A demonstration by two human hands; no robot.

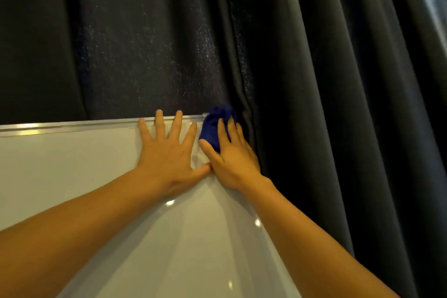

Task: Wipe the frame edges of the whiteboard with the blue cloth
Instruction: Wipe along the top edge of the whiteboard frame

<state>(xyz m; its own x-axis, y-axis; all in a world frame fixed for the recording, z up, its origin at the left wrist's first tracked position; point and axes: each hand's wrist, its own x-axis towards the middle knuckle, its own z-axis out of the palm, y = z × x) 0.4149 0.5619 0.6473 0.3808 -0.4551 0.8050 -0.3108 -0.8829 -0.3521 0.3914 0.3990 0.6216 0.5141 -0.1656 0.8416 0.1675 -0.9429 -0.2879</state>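
Right hand (232,162) is gripping the bunched blue cloth (214,126) against the whiteboard's (72,176) top-right frame corner (202,117); left hand (167,152), grip wide and flat, is bracing the board, probably to steady it.

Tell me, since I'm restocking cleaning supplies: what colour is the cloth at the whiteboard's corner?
Dark blue cloth, bunched under the right hand, seen in the head view.

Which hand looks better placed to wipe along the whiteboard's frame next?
The right hand: it holds the blue cloth at the frame's top right corner. The left hand lies flat and empty on the whiteboard.
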